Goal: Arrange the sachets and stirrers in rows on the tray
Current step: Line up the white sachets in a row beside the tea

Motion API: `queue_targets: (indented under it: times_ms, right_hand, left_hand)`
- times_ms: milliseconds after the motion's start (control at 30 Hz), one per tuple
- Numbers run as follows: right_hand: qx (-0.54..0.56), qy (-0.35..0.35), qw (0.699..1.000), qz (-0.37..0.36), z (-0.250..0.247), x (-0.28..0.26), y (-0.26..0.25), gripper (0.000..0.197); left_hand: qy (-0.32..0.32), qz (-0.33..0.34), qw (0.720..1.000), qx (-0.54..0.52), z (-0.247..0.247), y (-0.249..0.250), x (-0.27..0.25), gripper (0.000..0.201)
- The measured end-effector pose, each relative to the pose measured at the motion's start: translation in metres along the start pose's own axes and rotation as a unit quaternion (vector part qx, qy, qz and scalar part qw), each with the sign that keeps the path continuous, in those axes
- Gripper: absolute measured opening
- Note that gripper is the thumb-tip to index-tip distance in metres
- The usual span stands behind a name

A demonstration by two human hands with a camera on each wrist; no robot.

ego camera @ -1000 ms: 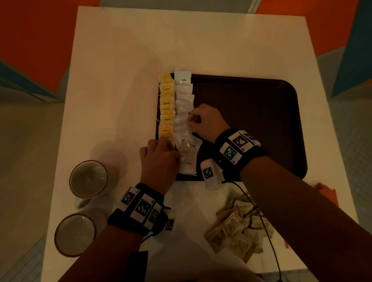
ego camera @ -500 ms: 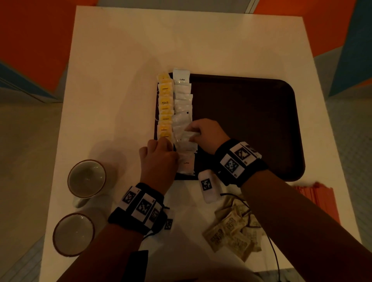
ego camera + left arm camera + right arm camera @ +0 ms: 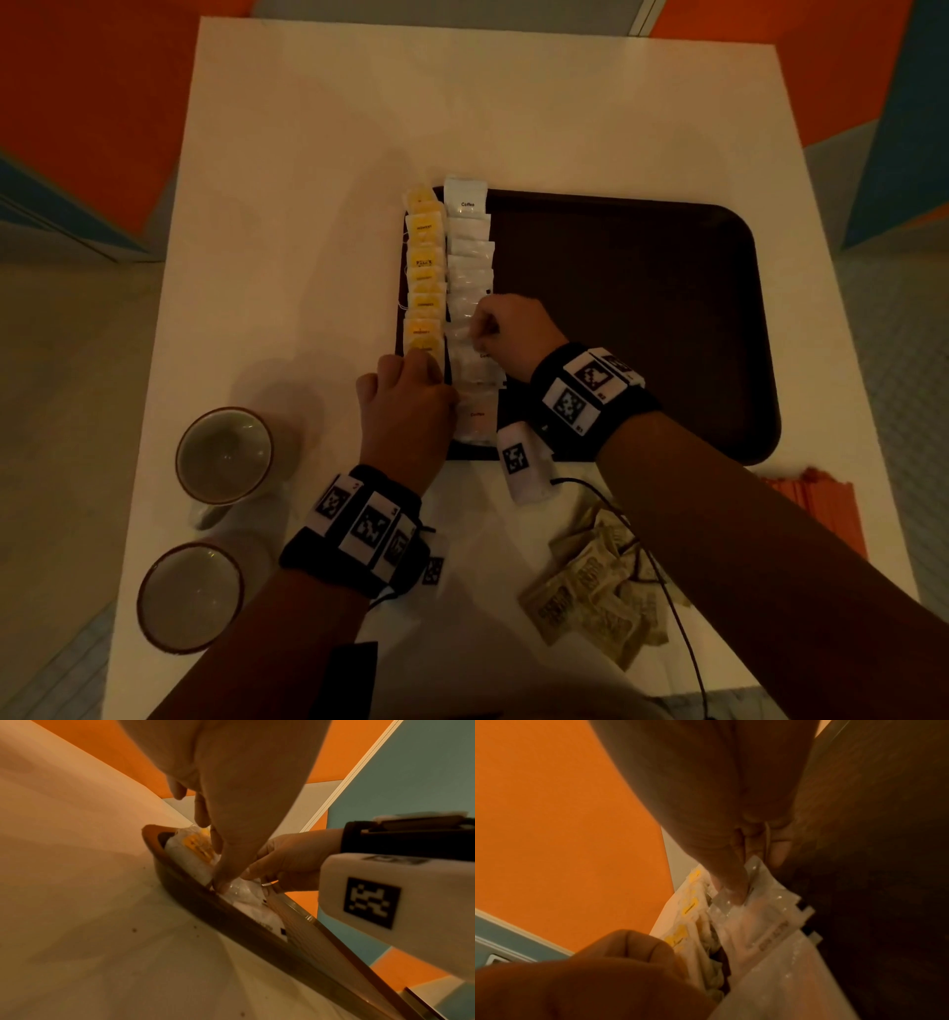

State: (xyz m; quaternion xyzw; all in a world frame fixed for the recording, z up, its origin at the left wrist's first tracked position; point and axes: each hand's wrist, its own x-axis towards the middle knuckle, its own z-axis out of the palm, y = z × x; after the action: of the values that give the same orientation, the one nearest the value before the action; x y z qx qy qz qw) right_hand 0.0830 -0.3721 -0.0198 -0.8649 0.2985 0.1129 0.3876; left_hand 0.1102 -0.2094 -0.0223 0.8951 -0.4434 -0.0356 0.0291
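Head view, left to right: my left hand (image 3: 405,406) is curled, fingertips pressing the near end of the yellow sachets (image 3: 424,277) along the tray (image 3: 642,329) edge. My right hand (image 3: 508,334) pinches a white sachet (image 3: 744,898) in the neighbouring row. These look light, soft and slippery; I'd grip a sealed corner. Brown sachets (image 3: 595,596) and orange stirrers (image 3: 816,509) wait off-tray.

The white sachets (image 3: 765,925) look like glossy, crinkled plastic film. The brown tray (image 3: 642,308) is matt. The desk (image 3: 318,205) is smooth.
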Motion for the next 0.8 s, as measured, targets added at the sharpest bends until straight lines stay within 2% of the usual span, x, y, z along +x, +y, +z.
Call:
queue_targets:
  times_ms: [100, 267, 400, 600, 700, 800]
  right_hand:
    - [0.005, 0.006, 1.000, -0.006, -0.001, 0.003, 0.000, 0.010]
    - [0.039, 0.061, 0.996, -0.041, -0.005, 0.004, -0.001, 0.009]
    - [0.014, 0.070, 0.995, -0.071, -0.008, 0.003, 0.000, 0.007]
    - [0.067, 0.052, 0.994, -0.073, -0.007, -0.012, 0.002, 0.005]
    - [0.029, 0.030, 0.996, -0.083, -0.002, -0.015, 0.003, 0.011]
    - [0.007, 0.090, 0.994, -0.069, -0.002, -0.019, 0.006, 0.023]
  left_hand:
    - [-0.001, -0.003, 1.000, 0.001, -0.001, 0.000, -0.001, 0.014]
    - [-0.005, -0.005, 1.000, -0.005, 0.001, 0.000, 0.000, 0.011]
    - [-0.008, -0.005, 1.000, -0.007, 0.002, 0.000, 0.000, 0.013]
    - [0.010, -0.008, 0.999, -0.036, -0.002, -0.002, -0.006, 0.014]
    - [0.010, -0.018, 0.999, -0.037, -0.005, 0.000, -0.007, 0.013]
    - [0.005, -0.015, 0.999, -0.034, -0.006, 0.000, -0.006, 0.014]
